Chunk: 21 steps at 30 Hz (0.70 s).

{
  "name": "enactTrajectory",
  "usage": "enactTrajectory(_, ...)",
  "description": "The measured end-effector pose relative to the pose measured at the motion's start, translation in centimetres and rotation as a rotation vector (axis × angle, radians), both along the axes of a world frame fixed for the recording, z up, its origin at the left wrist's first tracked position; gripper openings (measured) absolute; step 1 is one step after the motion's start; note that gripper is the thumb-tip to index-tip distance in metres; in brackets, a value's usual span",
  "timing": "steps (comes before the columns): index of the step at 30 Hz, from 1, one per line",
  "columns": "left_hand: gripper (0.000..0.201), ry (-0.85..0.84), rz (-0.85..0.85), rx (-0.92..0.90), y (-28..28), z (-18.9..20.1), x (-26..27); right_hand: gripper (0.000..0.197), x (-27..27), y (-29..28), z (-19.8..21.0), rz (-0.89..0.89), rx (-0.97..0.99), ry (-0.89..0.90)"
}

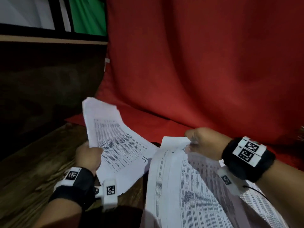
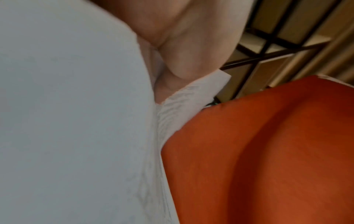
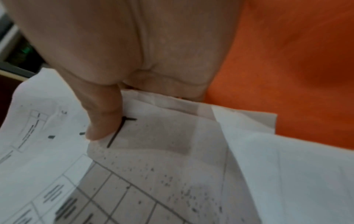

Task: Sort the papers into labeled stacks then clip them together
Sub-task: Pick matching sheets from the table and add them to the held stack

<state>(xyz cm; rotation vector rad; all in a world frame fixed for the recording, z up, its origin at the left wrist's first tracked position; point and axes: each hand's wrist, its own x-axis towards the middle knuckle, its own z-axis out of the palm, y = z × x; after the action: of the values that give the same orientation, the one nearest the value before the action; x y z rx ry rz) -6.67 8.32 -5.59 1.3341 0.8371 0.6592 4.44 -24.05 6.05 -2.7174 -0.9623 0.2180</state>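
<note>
My left hand (image 1: 89,156) grips a small bundle of printed sheets (image 1: 113,142) by its left edge and holds it tilted up above the wooden table (image 1: 32,165). A handwritten mark sits near that bundle's right edge. In the left wrist view the left hand (image 2: 184,60) pinches the white sheets (image 2: 76,121). My right hand (image 1: 199,143) pinches the top corner of a larger printed stack (image 1: 189,191) at the lower right. The right wrist view shows the thumb (image 3: 103,121) pressed on the top sheet (image 3: 153,174) beside a handwritten "T" mark.
A red cloth (image 1: 197,63) hangs behind and spreads under the papers. A dark cabinet with a pale edge (image 1: 49,40) stands at the back left. Bare wooden tabletop lies to the left of my left hand.
</note>
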Motion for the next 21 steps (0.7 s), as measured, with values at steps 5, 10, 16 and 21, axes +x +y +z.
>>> enactTrajectory(5, 0.035, -0.156, -0.187, 0.184, -1.2, 3.0, -1.7, 0.027, -1.5, 4.1, 4.7, 0.18, 0.064, -0.167)
enactTrajectory(10, 0.034, -0.273, -0.377, 0.189, -2.9, 5.4, -2.8, 0.02, -0.7, 7.0, 8.3, 0.255, 0.105, -0.361)
enactTrajectory(16, 0.024, -0.352, -0.474, 0.14, -4.2, 6.7, -3.6, 0.01, -0.7, 8.6, 12.2, 0.299, 0.231, -0.521)
enactTrajectory(21, 0.029, -0.349, -0.546, 0.072, -3.1, 6.8, -4.3, 0.019, -1.7, 9.0, 13.3, 0.3, 0.242, -0.525)
